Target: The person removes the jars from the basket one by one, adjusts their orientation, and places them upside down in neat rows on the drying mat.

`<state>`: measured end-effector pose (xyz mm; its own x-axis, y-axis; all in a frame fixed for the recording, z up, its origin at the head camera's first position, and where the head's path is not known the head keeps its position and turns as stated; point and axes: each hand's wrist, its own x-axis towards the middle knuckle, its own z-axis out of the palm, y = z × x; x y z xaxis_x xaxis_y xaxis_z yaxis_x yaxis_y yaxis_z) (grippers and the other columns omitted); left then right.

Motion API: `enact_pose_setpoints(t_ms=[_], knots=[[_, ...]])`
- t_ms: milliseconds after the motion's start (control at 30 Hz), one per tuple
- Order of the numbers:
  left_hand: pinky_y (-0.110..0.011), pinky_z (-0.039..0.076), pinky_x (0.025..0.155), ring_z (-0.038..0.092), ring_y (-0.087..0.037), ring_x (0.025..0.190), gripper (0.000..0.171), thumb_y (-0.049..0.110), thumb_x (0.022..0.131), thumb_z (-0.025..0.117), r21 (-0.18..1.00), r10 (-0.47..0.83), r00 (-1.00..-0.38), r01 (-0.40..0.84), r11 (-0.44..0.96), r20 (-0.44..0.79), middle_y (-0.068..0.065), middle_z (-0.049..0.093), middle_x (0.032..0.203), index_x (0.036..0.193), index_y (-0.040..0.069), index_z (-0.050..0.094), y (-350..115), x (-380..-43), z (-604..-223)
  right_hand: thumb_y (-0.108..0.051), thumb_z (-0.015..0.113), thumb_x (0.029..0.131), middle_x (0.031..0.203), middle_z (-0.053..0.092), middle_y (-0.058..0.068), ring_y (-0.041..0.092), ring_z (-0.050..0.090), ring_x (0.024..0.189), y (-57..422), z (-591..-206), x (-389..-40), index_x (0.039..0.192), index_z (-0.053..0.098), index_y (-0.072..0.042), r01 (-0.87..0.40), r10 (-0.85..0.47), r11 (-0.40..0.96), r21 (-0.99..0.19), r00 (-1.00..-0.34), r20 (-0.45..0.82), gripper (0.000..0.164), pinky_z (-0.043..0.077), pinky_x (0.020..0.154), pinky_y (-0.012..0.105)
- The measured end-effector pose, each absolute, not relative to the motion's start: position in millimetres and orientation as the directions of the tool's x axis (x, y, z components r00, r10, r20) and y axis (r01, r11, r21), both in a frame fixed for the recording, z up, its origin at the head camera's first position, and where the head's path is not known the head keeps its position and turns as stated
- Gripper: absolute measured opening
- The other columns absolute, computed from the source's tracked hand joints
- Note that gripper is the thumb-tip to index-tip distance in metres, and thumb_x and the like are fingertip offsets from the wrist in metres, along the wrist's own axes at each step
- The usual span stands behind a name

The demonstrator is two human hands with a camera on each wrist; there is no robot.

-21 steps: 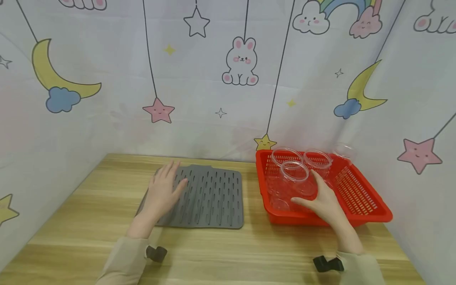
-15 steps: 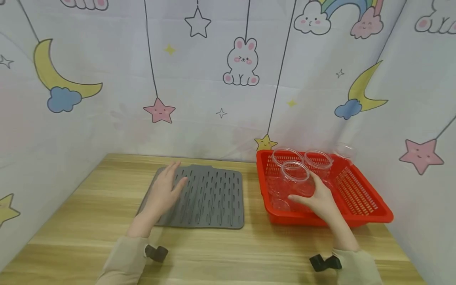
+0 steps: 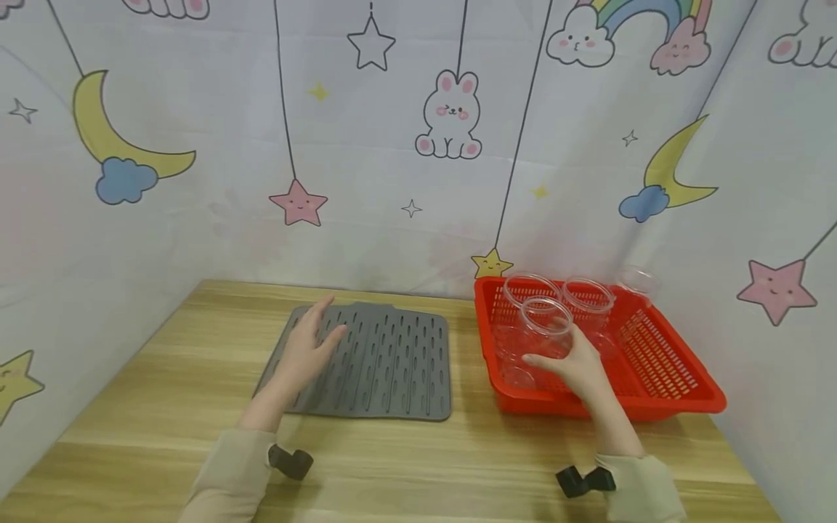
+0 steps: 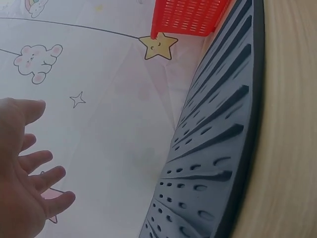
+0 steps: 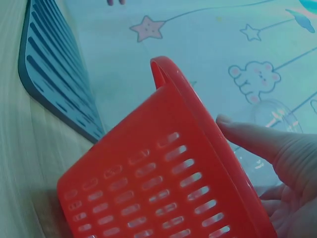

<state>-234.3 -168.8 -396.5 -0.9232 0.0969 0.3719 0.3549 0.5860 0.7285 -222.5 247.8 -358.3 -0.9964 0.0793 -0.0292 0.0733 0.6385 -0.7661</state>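
Over the red basket (image 3: 673, 407), my right hand (image 3: 582, 363) is close beside a clear plastic cup (image 3: 546, 330). Its thumb points left in front of the cup and its fingers lie at the cup's right side; whether they touch it I cannot tell. In the right wrist view the thumb of the right hand (image 5: 297, 168) stretches out above the basket rim, with part of a clear cup (image 5: 275, 116) behind it. My left hand (image 3: 307, 352) hovers over the left part of a grey ridged draining mat (image 3: 386, 363), fingers spread, holding nothing.
Several more clear cups, such as one at the back (image 3: 588, 294), stand in the basket, some poking above its rim. Basket and mat lie on a wooden table (image 3: 392, 465). A white patterned curtain (image 3: 366, 247) closes off the back and sides.
My right hand has shifted a little left, nearer the cup, its fingers now at the cup's side. The left hand has barely moved. The head view has turned slightly.
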Motion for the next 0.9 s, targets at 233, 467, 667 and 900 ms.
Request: enact_pose_setpoints(t_ms=[233,467,667,900], knots=[[-0.057,0.027,0.118,0.027,-0.041,0.144,0.067,0.027,0.101,0.054,0.835,0.058,-0.948,0.303,0.460,0.313,-0.022,0.026,0.158,0.155,0.004,0.021,-170.0,-235.4,-394.4,-0.045,0.078,0.080,0.153,0.032,0.025,0.044,0.032,0.137,245.0,-356.6,-223.2,0.154,0.023,-0.010,0.098,0.102,0.632,-0.769,-0.994,-0.043,0.099,0.033,0.110,0.066],[-0.056,0.024,0.120,0.023,-0.037,0.148,0.074,0.027,0.098,0.059,0.895,0.066,-0.959,0.282,0.347,0.276,-0.017,0.021,0.162,0.156,0.008,0.017,-172.8,-236.8,-394.9,-0.043,0.077,0.081,0.153,0.033,0.025,0.043,0.032,0.137,243.1,-354.3,-221.0,0.153,0.025,-0.009,0.101,0.122,0.630,-0.770,-0.992,-0.030,0.096,0.033,0.110,0.066],[-0.054,0.022,0.121,0.022,-0.035,0.149,0.077,0.026,0.096,0.063,0.922,0.074,-0.962,0.273,0.276,0.263,-0.014,0.021,0.162,0.157,0.013,0.016,-176.6,-237.0,-395.5,-0.039,0.076,0.083,0.153,0.034,0.022,0.041,0.035,0.135,239.4,-347.6,-215.9,0.154,0.023,-0.008,0.088,0.158,0.600,-0.795,-0.987,0.010,0.094,0.037,0.109,0.062],[-0.055,0.023,0.120,0.020,-0.032,0.150,0.080,0.024,0.095,0.064,0.961,0.086,-0.973,0.227,0.160,0.216,-0.009,0.020,0.163,0.158,0.017,0.014,-179.9,-236.0,-391.8,-0.039,0.078,0.081,0.153,0.037,0.016,0.036,0.035,0.136,231.9,-337.6,-210.6,0.155,0.023,-0.015,0.012,0.212,0.539,-0.842,-0.970,0.122,0.095,0.040,0.108,0.061]])
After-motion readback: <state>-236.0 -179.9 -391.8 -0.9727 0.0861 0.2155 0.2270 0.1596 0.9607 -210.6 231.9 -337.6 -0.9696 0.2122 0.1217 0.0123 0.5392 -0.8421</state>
